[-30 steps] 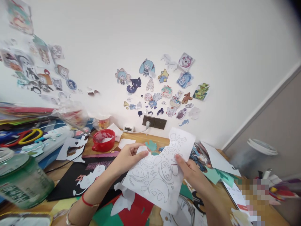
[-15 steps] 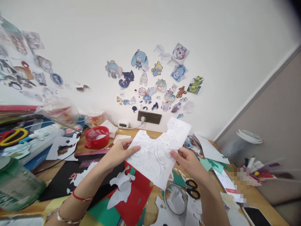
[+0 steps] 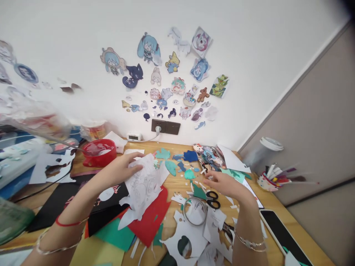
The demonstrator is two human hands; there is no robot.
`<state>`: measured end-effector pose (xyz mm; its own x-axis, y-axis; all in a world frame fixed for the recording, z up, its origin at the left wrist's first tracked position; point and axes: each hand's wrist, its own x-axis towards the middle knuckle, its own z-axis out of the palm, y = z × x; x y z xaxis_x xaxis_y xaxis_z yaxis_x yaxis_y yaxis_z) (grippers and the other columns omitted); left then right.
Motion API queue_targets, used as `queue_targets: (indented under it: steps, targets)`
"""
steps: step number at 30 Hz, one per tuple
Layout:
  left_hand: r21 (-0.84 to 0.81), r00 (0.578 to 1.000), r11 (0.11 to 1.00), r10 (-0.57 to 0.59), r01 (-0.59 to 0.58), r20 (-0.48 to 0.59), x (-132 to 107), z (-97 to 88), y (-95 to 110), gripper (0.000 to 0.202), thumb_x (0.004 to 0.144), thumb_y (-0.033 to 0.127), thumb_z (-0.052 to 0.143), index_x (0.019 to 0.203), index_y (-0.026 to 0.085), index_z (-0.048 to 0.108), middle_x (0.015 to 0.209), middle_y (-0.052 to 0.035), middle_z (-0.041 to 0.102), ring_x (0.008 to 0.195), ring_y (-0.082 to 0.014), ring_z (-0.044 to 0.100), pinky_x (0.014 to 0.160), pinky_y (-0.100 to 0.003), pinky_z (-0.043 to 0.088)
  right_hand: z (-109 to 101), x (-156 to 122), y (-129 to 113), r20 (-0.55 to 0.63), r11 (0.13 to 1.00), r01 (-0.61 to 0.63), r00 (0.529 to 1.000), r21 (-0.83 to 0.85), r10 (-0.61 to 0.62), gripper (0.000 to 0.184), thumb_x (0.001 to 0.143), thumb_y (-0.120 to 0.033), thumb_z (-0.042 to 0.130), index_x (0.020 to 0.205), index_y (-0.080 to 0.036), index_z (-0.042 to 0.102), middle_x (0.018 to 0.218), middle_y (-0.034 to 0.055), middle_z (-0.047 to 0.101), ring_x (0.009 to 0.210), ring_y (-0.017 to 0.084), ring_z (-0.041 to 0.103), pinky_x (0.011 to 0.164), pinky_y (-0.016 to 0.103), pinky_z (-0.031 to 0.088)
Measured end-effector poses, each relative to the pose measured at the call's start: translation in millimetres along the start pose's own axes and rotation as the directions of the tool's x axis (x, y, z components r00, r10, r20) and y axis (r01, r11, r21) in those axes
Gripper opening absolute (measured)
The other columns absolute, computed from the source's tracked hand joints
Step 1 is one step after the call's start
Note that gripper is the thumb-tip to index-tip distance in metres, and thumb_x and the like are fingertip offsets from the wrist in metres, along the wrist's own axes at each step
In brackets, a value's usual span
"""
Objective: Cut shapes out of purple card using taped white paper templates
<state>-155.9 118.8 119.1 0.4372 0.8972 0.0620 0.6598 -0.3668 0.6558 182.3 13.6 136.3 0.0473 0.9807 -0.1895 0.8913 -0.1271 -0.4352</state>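
Observation:
My left hand [image 3: 122, 170] grips the upper edge of a white sheet printed with outline drawings [image 3: 142, 186], which now droops low over a red paper [image 3: 151, 220]. My right hand [image 3: 223, 183] holds nothing; its fingers stretch out left above small paper scraps, just beyond black-handled scissors [image 3: 213, 199] lying on the wooden desk [image 3: 172, 184]. A clear tape ring [image 3: 195, 211] lies in front of the scissors.
A red bowl [image 3: 97, 152] stands at the back left, a black sheet [image 3: 63, 199] lies under my left arm. Teal and blue cut-outs [image 3: 177, 162], a sticker pack [image 3: 210, 157], a pen holder [image 3: 270, 179] and a phone [image 3: 280, 232] lie right. Stickers cover the wall.
My right hand has let go of the printed sheet and moved right toward the scissors. My left hand lowered the sheet to the desk. The view swung right and down.

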Motion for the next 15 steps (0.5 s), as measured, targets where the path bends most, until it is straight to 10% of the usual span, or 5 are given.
queue_targets:
  steps: [4, 8, 12, 15]
  targets:
    - [-0.051, 0.987, 0.990, 0.133, -0.129, 0.094, -12.0, 0.0, 24.9, 0.042, 0.082, 0.044, 0.047, 0.117, 0.022, 0.052, 0.122, -0.0042, 0.057, 0.107, -0.0227, 0.056, 0.093, -0.031, 0.042, 3.2, -5.3, -15.5, 0.106, 0.995, 0.092, 0.990, -0.023, -0.090, 0.057, 0.077, -0.046, 0.054, 0.127, -0.020, 0.045, 0.107, 0.0087, 0.062, 0.093, 0.024, 0.059, 0.077, 0.035, 0.046]
    - [-0.079, 0.953, 0.966, 0.256, -0.246, 0.164, -24.5, 6.3, 41.4, 0.039, 0.085, 0.043, 0.048, 0.121, 0.028, 0.048, 0.126, 0.0002, 0.054, 0.113, -0.0186, 0.051, 0.095, -0.028, 0.039, 11.0, -10.1, -48.9, 0.143, 0.913, 0.408, 0.905, -0.020, -0.402, 0.085, 0.070, -0.051, 0.064, 0.140, -0.022, 0.025, 0.143, 0.0073, 0.030, 0.129, 0.025, 0.030, 0.103, 0.037, 0.028]
    - [-0.050, 0.900, 0.934, 0.355, -0.354, 0.252, -35.0, 9.8, 52.6, 0.037, 0.088, 0.040, 0.045, 0.125, 0.034, 0.044, 0.127, 0.0043, 0.054, 0.108, -0.0155, 0.054, 0.091, -0.024, 0.040, 19.7, -10.8, -73.1, 0.127, 0.787, 0.615, 0.785, -0.047, -0.606, 0.070, 0.069, -0.051, 0.067, 0.125, -0.017, 0.044, 0.125, 0.0090, 0.050, 0.117, 0.021, 0.042, 0.097, 0.032, 0.033]
    - [-0.042, 0.916, 0.937, 0.347, -0.346, 0.204, -39.2, 8.1, 61.2, 0.033, 0.088, 0.041, 0.045, 0.120, 0.032, 0.048, 0.119, 0.0041, 0.060, 0.103, -0.0159, 0.057, 0.086, -0.024, 0.042, 21.5, -11.9, -75.0, 0.165, 0.779, 0.612, 0.790, -0.137, -0.591, 0.030, 0.075, -0.041, 0.065, 0.092, -0.017, 0.059, 0.089, 0.0024, 0.063, 0.091, 0.017, 0.055, 0.095, 0.033, 0.033]
